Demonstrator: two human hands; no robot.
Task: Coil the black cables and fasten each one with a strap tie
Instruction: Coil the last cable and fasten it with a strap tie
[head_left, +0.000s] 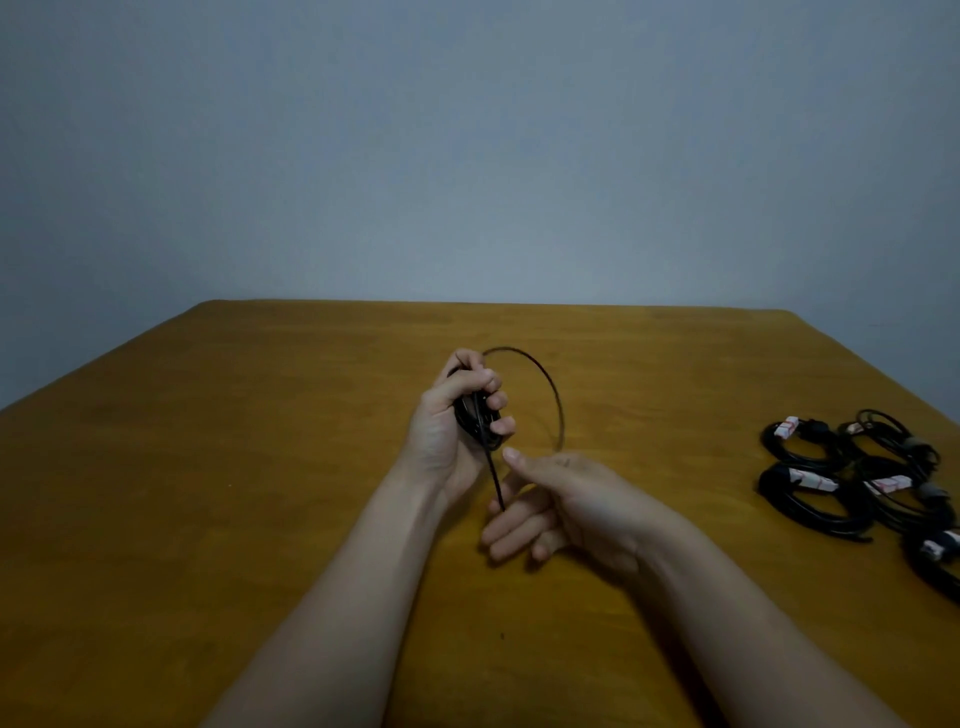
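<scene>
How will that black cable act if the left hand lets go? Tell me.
The black cable looks thin and springy: its free loop holds a smooth arc. Unstrapped, the coil in the left hand would probably spring open. Likely light: one hand grips the coil.

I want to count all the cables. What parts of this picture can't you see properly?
Head view only:
- Coil in the left hand: fingers cover it, loops uncountable.
- Loose cable: its ends vanish behind the right hand; grip unclear.
- Tied cables on the table: overlapping and blurred, lowest one cut by the right edge.
</scene>
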